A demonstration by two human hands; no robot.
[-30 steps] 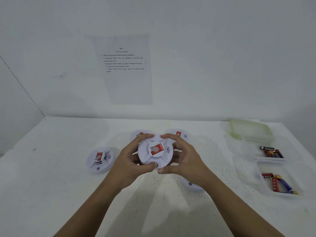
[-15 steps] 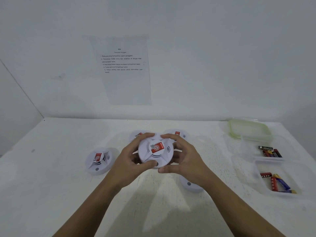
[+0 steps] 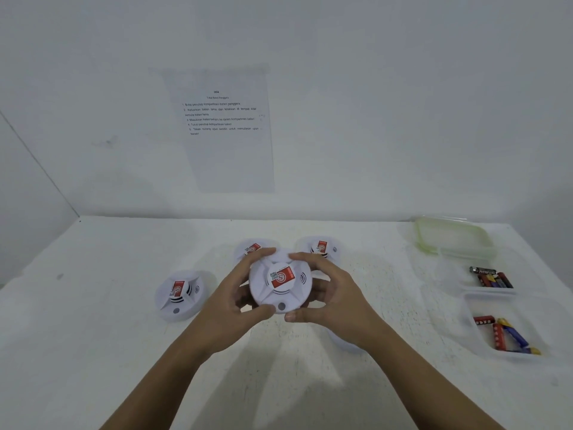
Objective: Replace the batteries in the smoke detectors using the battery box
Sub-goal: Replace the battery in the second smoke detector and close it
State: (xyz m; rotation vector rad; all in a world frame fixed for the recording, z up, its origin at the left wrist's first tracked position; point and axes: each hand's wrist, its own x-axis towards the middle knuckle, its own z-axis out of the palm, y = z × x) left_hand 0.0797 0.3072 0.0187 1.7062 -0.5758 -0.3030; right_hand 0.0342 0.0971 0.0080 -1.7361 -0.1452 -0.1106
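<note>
A round white smoke detector [image 3: 280, 285] with a red label is held above the table, face toward me. My left hand [image 3: 231, 301] grips its left rim and my right hand [image 3: 333, 297] grips its right rim. Three more detectors lie on the table: one at the left [image 3: 179, 294], one behind my left hand [image 3: 251, 248], one behind my right hand [image 3: 321, 248]. Another white round piece [image 3: 344, 344] is mostly hidden under my right wrist. Two clear boxes at the right hold batteries: the far box [image 3: 493, 277] and the near box [image 3: 505, 335].
A clear lid with a green rim [image 3: 452, 235] lies at the back right of the white table [image 3: 93, 336]. A printed instruction sheet [image 3: 221, 128] hangs on the wall behind. The wall meets the table's far edge.
The held detector has turned slightly clockwise between my hands, its grey button shifting from lower right toward the bottom. Both hands kept their grip in about the same place.
</note>
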